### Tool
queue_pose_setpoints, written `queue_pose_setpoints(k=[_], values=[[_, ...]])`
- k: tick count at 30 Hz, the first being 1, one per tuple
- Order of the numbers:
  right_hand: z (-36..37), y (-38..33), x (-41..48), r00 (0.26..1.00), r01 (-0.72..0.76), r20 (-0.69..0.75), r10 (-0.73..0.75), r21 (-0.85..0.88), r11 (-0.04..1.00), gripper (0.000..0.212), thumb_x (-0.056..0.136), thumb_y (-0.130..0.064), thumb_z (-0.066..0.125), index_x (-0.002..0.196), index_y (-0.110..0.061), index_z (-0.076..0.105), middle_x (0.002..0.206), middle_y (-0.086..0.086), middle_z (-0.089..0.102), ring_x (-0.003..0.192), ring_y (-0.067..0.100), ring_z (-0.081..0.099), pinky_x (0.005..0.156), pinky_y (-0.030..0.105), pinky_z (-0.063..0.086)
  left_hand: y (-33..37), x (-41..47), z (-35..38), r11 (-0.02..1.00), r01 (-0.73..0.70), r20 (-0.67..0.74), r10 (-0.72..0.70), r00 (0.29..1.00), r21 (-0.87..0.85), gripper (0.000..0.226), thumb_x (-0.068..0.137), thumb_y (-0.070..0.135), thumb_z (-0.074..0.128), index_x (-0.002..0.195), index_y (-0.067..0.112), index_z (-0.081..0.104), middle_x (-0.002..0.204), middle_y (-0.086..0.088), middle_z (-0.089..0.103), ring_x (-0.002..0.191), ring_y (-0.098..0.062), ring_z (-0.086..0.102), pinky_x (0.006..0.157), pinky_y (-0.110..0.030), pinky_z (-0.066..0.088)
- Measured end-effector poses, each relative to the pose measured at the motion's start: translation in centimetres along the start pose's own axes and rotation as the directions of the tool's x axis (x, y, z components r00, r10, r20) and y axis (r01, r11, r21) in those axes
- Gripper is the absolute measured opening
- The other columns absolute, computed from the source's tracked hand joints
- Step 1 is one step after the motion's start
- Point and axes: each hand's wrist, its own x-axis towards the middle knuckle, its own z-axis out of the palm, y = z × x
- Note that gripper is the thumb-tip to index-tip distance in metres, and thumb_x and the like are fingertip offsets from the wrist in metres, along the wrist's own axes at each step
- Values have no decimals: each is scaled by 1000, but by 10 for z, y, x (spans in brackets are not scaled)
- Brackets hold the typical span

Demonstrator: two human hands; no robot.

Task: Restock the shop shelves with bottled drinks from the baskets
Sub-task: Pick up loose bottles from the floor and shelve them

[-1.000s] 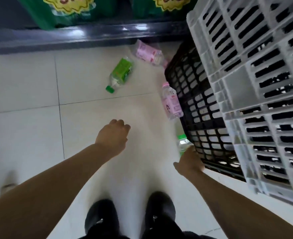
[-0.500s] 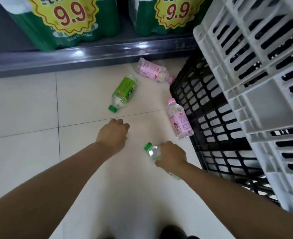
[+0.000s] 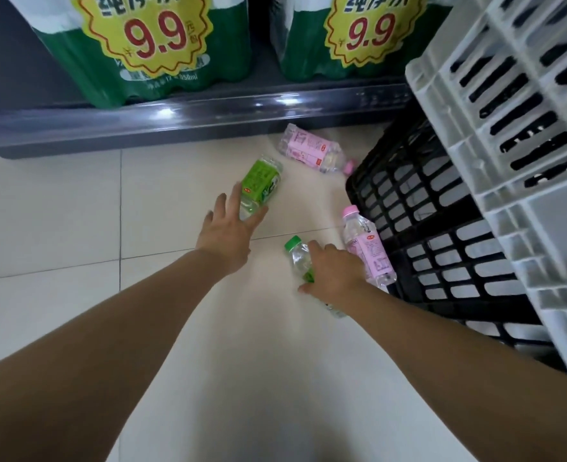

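Several small drink bottles lie on the tiled floor. My right hand [image 3: 334,273] grips a clear bottle with a green cap [image 3: 298,255], low over the floor. My left hand [image 3: 230,228] is spread open, its fingers reaching over the neck end of a green-labelled bottle [image 3: 261,182] lying on its side. A pink-labelled bottle [image 3: 369,248] lies beside the black basket [image 3: 442,228], just right of my right hand. Another pink-labelled bottle [image 3: 312,151] lies further back near the shelf base.
The bottom shelf [image 3: 175,118] runs across the top, holding green shrink-wrapped water packs [image 3: 148,45] with 9.9 price stickers. A white slatted basket [image 3: 525,145] leans over the black one at the right. Pale floor tiles fill the left and foreground.
My left hand has opened and moved forward onto the green-labelled bottle. My right hand picked up the green-capped bottle by the black basket and carried it leftwards. The view moved closer to the shelf.
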Motion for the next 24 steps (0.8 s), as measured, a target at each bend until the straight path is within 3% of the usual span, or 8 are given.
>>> queue_pose_setpoints(k=[4,6,8,10,15,18,21,24], values=[[-3,4,1,998,44,55,-43,-22,999,77,78,-46,73,135,-19,28,116,10,54,102,31,60,66,33,40,1,27,-2,999,18,87,-15,996,-35,96,88,5,59,148,46,-3,149,-10,-39,144,-42,-3,117,-51,18],[-4,4,4,996,50,70,-50,-6,999,77,77,-45,74,133,-19,28,115,11,55,101,32,60,66,34,42,-1,36,-2,994,38,152,-22,988,-107,94,87,0,56,148,48,3,149,-7,-41,142,-41,12,113,-47,30],[-4,4,5,995,56,79,-57,4,998,77,76,-44,75,132,-19,29,115,11,55,100,33,61,66,34,43,-3,39,-2,985,68,224,-31,974,-161,85,87,0,56,148,44,17,148,-3,-43,129,-36,39,103,-42,43],[-3,5,6,995,69,67,-69,-5,998,77,75,-44,75,132,-19,30,114,11,56,100,32,61,66,34,42,-5,36,-1,988,61,226,-28,974,-141,78,86,3,60,146,40,28,149,-4,-40,119,-35,49,97,-40,47],[-4,9,7,995,80,55,-80,4,997,73,77,-41,74,132,-19,31,114,10,58,99,31,61,66,33,43,8,7,4,989,41,225,-8,974,-142,62,90,5,51,140,40,39,155,-12,-20,118,-35,46,99,-42,43],[-7,11,7,994,93,55,-93,-3,996,70,78,-40,73,130,-18,33,112,10,59,96,31,62,65,33,44,24,-19,14,997,-50,198,36,979,66,54,95,9,44,140,35,34,153,-24,-6,112,-31,50,92,-39,46],[-8,12,7,994,102,50,-101,-10,995,70,78,-41,73,130,-18,33,111,9,59,95,31,62,62,32,43,33,-38,23,934,-203,180,155,971,294,75,89,11,52,147,35,11,143,-22,21,103,-28,53,83,-36,43],[-6,10,5,994,97,55,-96,-12,995,72,76,-45,73,129,-19,32,111,9,59,94,31,62,63,33,44,29,-34,19,861,-305,76,301,951,406,82,80,14,65,146,29,17,135,-15,34,116,-32,47,97,-42,35]])
